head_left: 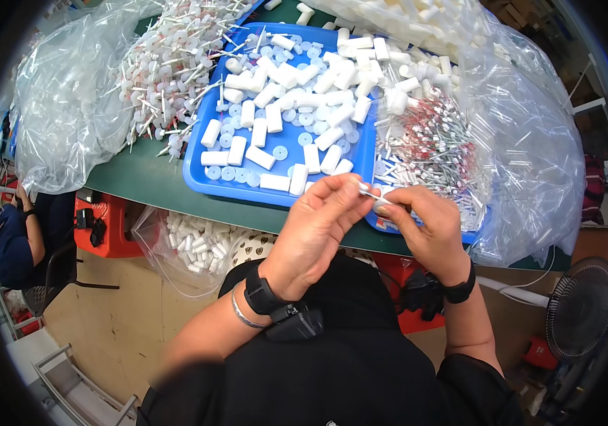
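Note:
My left hand (322, 231) pinches one end of a thin white rod (368, 193) between thumb and fingers. Close against it, my right hand (426, 224) grips a small white piece (383, 201) at the rod's other end; its exact shape is partly covered by the fingers. Both hands meet over the near edge of a blue tray (197, 167). In that tray lie many white foam-like cylinders (273, 118) and pale translucent discs with centre holes (280, 153). Just beyond my right hand, a second blue tray (476, 236) bears a heap of thin metal-and-red pins (435, 138).
A pile of white sticks with discs (169, 71) covers the table's left. Clear plastic bags (66, 106) flank the green table (140, 174). Below hangs a bag of white cylinders (201, 241). A fan (581, 309) stands right; another person (16, 238) sits left.

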Demonstrator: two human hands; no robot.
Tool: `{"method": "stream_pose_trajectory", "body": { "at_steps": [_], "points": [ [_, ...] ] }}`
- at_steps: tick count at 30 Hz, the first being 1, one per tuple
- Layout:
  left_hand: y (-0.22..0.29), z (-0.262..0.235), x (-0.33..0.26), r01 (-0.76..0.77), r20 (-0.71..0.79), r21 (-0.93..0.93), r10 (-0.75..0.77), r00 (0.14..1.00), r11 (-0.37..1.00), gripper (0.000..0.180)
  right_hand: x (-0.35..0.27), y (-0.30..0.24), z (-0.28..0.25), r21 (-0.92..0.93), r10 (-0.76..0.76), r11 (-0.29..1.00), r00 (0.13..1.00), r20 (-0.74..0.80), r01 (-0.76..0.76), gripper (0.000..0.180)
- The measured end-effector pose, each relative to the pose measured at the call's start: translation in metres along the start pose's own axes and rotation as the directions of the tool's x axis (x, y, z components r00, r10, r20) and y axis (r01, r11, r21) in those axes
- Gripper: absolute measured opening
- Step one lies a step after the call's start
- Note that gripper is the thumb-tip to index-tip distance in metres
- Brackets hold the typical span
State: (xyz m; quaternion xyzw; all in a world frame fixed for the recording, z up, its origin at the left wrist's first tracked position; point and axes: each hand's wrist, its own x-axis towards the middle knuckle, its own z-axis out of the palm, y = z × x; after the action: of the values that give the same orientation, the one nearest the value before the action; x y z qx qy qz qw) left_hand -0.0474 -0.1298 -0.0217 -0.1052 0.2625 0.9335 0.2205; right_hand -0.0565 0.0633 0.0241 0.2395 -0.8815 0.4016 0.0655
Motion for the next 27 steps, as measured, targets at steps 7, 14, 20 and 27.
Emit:
{"method": "stream_pose_trajectory", "body": {
  "at_steps": [7,14,20,27],
  "points": [
    [0.000,0.001,-0.001,0.061,0.073,-0.004,-0.061,0.995,0.998,0.023,0.003,-0.008,0.003,0.578,0.439,0.624,0.848,0.298,-0.526,0.014],
    [-0.002,-0.002,-0.004,0.090,0.049,0.007,-0.090,0.995,0.996,0.020,-0.001,-0.003,0.015,-0.073,-0.096,0.992,0.995,0.039,0.099,0.014],
    [0.009,0.003,-0.009,-0.003,-0.021,0.014,0.003,1.000,1.000,0.024,0.011,-0.019,0.023,0.112,0.089,0.989,0.992,0.087,-0.098,0.014],
    [0.035,-0.005,-0.017,-0.167,-0.126,0.127,0.183,0.975,0.978,0.036,0.081,0.008,0.000,-0.302,-0.216,0.920,0.966,0.140,0.250,0.020]
  ]
}}
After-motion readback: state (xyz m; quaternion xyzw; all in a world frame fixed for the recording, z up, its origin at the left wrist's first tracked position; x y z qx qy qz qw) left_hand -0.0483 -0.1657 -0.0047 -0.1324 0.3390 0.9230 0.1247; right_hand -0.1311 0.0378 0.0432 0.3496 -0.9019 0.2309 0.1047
